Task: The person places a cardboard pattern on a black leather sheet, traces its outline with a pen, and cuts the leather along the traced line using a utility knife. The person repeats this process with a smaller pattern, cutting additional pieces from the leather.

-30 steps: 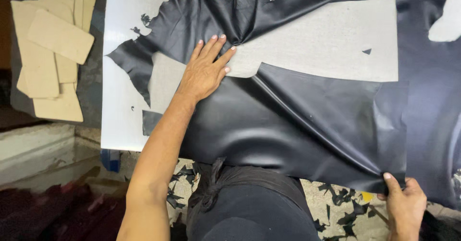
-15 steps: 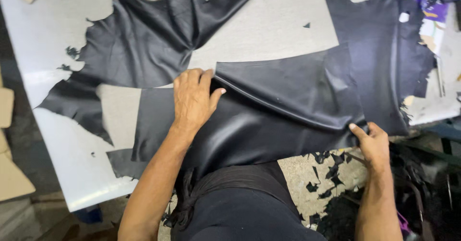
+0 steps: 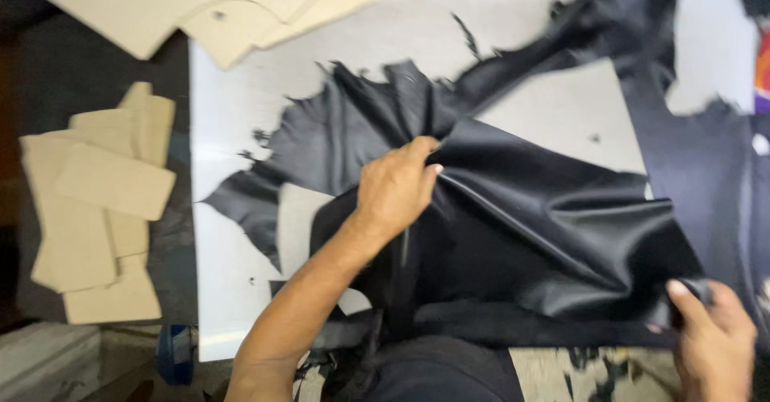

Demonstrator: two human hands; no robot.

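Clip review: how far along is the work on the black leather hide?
Done: the black leather hide already has panels cut out, leaving gaps that show the white table. In hand: the left hand bunches the hide mid-sheet while the right hand pinches its near edge. Left: the hide lies folded and creased; the cardboard patterns sit unused aside.

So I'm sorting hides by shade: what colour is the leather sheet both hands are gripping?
Black, with a slight sheen; the head view shows the leather sheet clearly.

Orange-and-purple printed package (image 3: 763, 72) cut off at right edge, beside black leather (image 3: 545, 226)
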